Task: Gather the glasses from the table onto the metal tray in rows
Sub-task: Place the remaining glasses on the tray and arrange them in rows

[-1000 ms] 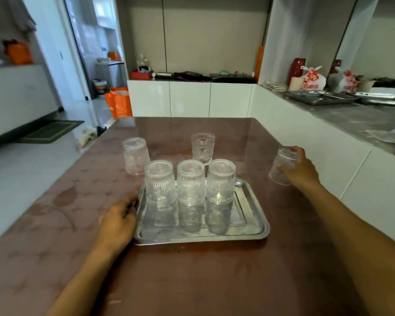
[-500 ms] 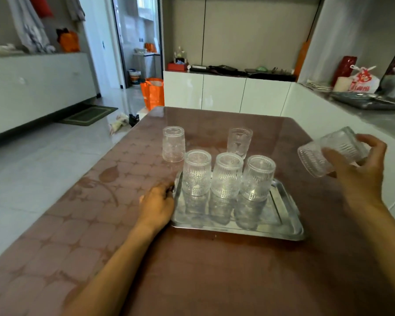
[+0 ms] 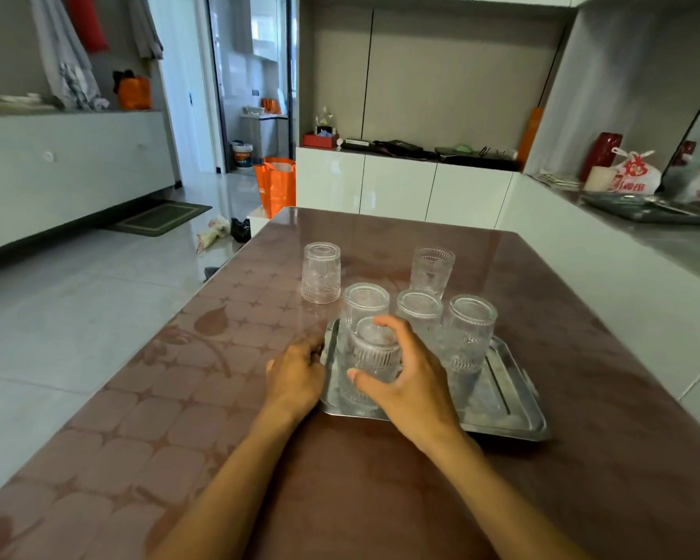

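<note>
A metal tray (image 3: 514, 402) lies on the brown table. Three ribbed clear glasses stand upside down in its far row: left (image 3: 365, 303), middle (image 3: 419, 311), right (image 3: 470, 329). My right hand (image 3: 405, 377) grips a fourth glass (image 3: 374, 353), upside down, at the tray's near left, in front of the far-left glass. My left hand (image 3: 298, 375) rests on the table with its fingers on the tray's left rim. Two more glasses stand on the table beyond the tray: one upside down at the left (image 3: 321, 272), one upright at the right (image 3: 432, 270).
The table (image 3: 380, 499) ends at the left over a tiled floor. A white counter (image 3: 607, 252) runs along its right side, with bags and a dark tray on top. White cabinets (image 3: 401, 187) and an orange bag (image 3: 276, 187) stand beyond the far end.
My right hand has carried the glass from the air at the right across to the tray's near left and turned it upside down. My left hand has stayed at the tray's rim.
</note>
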`<control>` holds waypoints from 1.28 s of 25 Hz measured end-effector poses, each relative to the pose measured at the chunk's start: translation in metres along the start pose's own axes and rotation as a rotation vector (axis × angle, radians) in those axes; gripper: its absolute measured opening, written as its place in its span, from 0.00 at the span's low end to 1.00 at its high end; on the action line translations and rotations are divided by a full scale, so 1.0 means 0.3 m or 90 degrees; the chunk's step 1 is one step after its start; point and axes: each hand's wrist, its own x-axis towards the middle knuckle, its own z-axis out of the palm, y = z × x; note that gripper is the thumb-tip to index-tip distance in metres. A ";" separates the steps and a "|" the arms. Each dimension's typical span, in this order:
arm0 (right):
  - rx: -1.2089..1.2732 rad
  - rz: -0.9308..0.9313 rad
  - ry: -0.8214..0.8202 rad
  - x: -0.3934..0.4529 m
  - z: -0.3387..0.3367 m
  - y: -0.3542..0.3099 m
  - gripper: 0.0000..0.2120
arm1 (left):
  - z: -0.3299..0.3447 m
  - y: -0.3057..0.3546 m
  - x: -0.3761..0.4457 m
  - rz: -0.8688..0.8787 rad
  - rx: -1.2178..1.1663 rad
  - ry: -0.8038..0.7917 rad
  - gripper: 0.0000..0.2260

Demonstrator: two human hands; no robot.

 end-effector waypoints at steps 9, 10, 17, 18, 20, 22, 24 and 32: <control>-0.025 -0.011 -0.043 0.014 0.033 0.035 0.38 | 0.004 -0.004 0.010 0.042 0.033 0.028 0.21; -0.002 0.001 -0.048 0.003 0.026 0.038 0.41 | 0.004 -0.003 0.009 0.036 0.025 0.017 0.20; -0.020 -0.045 0.136 -0.091 -0.017 0.085 0.30 | -0.095 0.065 0.177 -0.126 -0.245 0.026 0.11; -0.024 -0.043 0.141 -0.088 -0.016 0.084 0.30 | -0.104 0.088 0.231 -0.110 -0.210 0.038 0.15; -0.034 -0.048 0.146 -0.079 -0.012 0.089 0.32 | -0.095 0.123 0.339 -0.099 -0.143 0.065 0.27; -0.043 -0.057 0.159 -0.070 -0.012 0.101 0.33 | -0.063 0.133 0.433 -0.095 -0.108 0.062 0.39; -0.052 -0.046 0.159 -0.061 -0.013 0.107 0.33 | -0.021 0.127 0.502 -0.096 -0.106 0.041 0.44; -0.045 -0.012 0.142 -0.061 -0.011 0.116 0.32 | 0.007 0.093 0.600 -0.070 -0.044 0.084 0.37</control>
